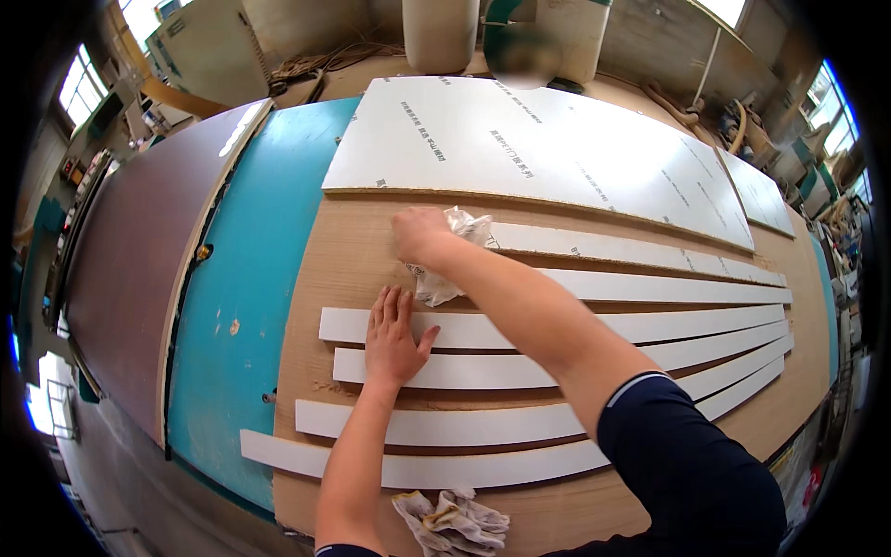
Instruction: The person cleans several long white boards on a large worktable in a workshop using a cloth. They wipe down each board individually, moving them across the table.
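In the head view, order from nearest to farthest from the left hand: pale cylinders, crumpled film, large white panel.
1. Crumpled film, just ahead of the left hand
2. Large white panel, beyond the film
3. Pale cylinders, at the back

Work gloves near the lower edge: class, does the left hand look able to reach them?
Probably yes: the left hand seems empty on the white strips, which lie flat, and nothing covers the gloves.

Bright, daylit paned windows [82, 85] flank you; a dull brownish wall [334, 28] stands ahead, a flat blue-green tabletop [251, 241] left, smooth grey floor [139, 492] lower left.
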Motion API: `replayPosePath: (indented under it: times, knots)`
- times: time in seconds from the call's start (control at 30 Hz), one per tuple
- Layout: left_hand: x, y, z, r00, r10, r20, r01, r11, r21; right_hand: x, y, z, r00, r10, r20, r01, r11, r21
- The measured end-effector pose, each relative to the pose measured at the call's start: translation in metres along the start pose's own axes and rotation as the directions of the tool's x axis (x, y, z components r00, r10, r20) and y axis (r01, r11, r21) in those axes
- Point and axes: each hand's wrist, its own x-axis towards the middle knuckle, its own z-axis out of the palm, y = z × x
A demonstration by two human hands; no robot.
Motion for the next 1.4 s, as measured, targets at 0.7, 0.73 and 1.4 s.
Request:
replayPosePath:
  times: [0.7,0.73,1.4]
  knots:
    - [0.008,0.01,0.006,0.999,0.048,0.023,-0.047,0.999,-0.008,0.047,0.074,0.02,0.978,0.198,-0.072,-0.159,0.919,0.36]
    - [0.005,0.005,0.003,0.999,0.031,0.027,-0.031,1.0,0.004,0.043,0.075,0.014,0.937,0.339,-0.083,-0.237,0.793,0.561]
    - [0.004,0.003,0.003,0.999,0.038,0.021,-0.038,0.999,-0.003,0.025,0.0,0.038,0.984,-0.125,-0.127,0.129,0.991,0.021]
